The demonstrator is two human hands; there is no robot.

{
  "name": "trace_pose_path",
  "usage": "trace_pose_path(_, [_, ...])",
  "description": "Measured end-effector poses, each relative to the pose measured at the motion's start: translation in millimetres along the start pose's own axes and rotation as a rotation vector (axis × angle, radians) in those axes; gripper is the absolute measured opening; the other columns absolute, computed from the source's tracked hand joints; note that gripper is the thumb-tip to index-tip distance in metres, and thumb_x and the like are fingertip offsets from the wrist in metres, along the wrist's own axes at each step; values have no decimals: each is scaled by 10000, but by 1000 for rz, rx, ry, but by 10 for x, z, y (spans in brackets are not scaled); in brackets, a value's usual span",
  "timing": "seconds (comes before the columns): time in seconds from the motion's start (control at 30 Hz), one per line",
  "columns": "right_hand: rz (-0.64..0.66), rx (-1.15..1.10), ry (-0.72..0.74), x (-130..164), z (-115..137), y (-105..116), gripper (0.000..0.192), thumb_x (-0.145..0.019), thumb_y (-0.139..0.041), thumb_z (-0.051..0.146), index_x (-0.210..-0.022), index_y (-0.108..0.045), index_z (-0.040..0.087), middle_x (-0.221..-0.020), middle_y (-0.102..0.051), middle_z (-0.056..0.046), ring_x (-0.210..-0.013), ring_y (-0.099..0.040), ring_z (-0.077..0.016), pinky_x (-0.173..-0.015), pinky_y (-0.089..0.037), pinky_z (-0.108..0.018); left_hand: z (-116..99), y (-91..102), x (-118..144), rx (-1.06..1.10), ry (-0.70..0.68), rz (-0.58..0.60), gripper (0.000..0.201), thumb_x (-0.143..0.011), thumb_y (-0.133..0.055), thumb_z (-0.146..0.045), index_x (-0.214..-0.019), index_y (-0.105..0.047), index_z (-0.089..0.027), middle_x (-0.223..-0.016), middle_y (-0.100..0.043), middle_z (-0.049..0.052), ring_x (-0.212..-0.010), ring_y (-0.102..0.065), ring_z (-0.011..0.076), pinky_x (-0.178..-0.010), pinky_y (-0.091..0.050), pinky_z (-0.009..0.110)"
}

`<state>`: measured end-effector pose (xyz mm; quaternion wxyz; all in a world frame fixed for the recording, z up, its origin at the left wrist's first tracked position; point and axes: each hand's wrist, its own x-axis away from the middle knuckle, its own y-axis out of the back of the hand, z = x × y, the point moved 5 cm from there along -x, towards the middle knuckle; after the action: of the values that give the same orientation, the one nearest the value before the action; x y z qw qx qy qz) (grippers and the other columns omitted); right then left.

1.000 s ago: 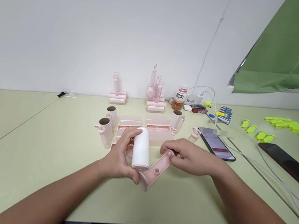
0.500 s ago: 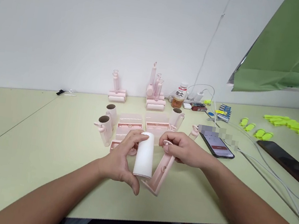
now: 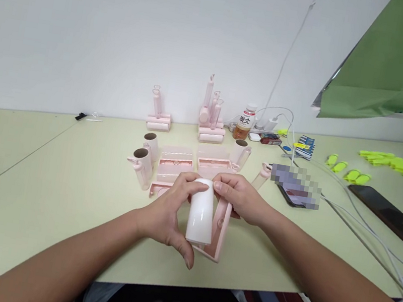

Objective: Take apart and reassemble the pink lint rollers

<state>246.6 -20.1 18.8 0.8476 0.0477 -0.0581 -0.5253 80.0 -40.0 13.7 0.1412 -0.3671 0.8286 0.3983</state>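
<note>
Nearest the camera, the left hand (image 3: 166, 214) wraps its fingers around a white roll (image 3: 201, 212), thumb low near its bottom end and fingertips on its top. The roll stands upright above the bench (image 3: 65, 190), pressed against a pink holder (image 3: 220, 228) just to its right. The right hand (image 3: 242, 198) closes its fingers on the holder's upper end, touching the roll's top. Behind the hands lie pink trays (image 3: 176, 163) and cardboard-cored rollers (image 3: 141, 166). Farther back stand assembled pink rollers (image 3: 211, 122), a drink bottle (image 3: 245, 122) and, to the right, a dark phone (image 3: 392, 214).
</note>
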Motion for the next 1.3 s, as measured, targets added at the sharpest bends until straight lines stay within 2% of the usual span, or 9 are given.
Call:
trace_pose_path(0.2, [-96, 3, 96, -12, 22, -20, 430, -836, -594, 608, -808, -481, 193, -598, -392, 77, -449, -305, -65, -402, -231, -192, 40, -13, 6, 16, 59, -7, 1296, -317, -855, -690, -1431, -269, -382, -1343, -281, 125, -1295, -302, 401, -992, -448, 553])
trace_pose_path(0.37, [-157, 98, 213, 3, 79, -6, 419, -863, -569, 587, -798, -478, 183, -648, -380, 57, -566, -337, -96, -525, -272, -230, 18, -19, -2, 50, 34, -12, 1283, -335, -860, -680, -1429, -255, -396, -1337, -284, 117, -1268, -331, 381, -970, -470, 522])
trace_pose_path(0.67, [-207, 94, 238, 22, 98, 4, 417, -833, -620, 582, -803, -481, 190, -619, -375, 69, -533, -316, -90, -493, -241, -229, -44, -23, -15, 32, 31, 4, 1285, -367, -879, -642, -1442, -230, -366, -1352, -283, 130, -1303, -315, 380, -1009, -451, 541])
trace_pose_path(0.8, [-214, 55, 238, 17, 73, -4, 416, -839, -616, 582, -802, -479, 191, -645, -410, 57, -543, -342, -90, -496, -262, -226, -85, -17, -22, -39, 28, 40, 1248, -437, -877, -614, -1461, -212, -352, -1379, -295, 146, -1329, -301, 383, -1032, -436, 564])
trace_pose_path(0.93, [-239, 34, 288, 30, 75, 1, 410, -845, -620, 577, -814, -494, 189, -649, -427, 51, -552, -370, -89, -497, -288, -218, -120, -26, -31, -161, 33, 101, 1304, -484, -885, -565, -1506, -114, -321, -1453, -241, 183, -1389, -223, 419, -1070, -380, 614])
trace_pose_path(1.03, [-170, 16, 253, 29, 49, -3, 444, -842, -595, 625, -893, -531, 189, -631, -439, 53, -508, -381, -83, -456, -293, -204, -144, -28, -31, -233, 22, 110, 1304, -522, -886, -508, -1519, -71, -300, -1467, -220, 200, -1402, -219, 424, -1068, -381, 613])
trace_pose_path(1.13, [-12, -43, 98, 12, -40, -13, 553, -868, -450, 720, -977, -555, 189, -511, -396, 82, -386, -311, -74, -371, -240, -190, -185, -29, -23, -295, -47, 98, 1248, -556, -875, -434, -1518, -92, -287, -1458, -239, 206, -1391, -257, 417, -1044, -415, 584])
trace_pose_path(1.23, [120, -84, -6, 11, -92, -8, 641, -885, -318, 759, -903, -575, 172, -455, -452, 61, -318, -317, -76, -311, -215, -187, -226, -46, -16, -326, -126, 107, 1192, -585, -846, -361, -1516, -105, -293, -1448, -278, 204, -1360, -326, 402, -1004, -456, 540])
trace_pose_path(1.3, [190, -71, -27, 17, -86, -9, 615, -877, -370, 747, -820, -560, 165, -488, -539, 23, -327, -396, -82, -306, -261, -184, -241, -66, -14, -341, -156, 133, 1152, -606, -819, -323, -1515, -112, -296, -1458, -283, 202, -1333, -372, 386, -982, -476, 507])
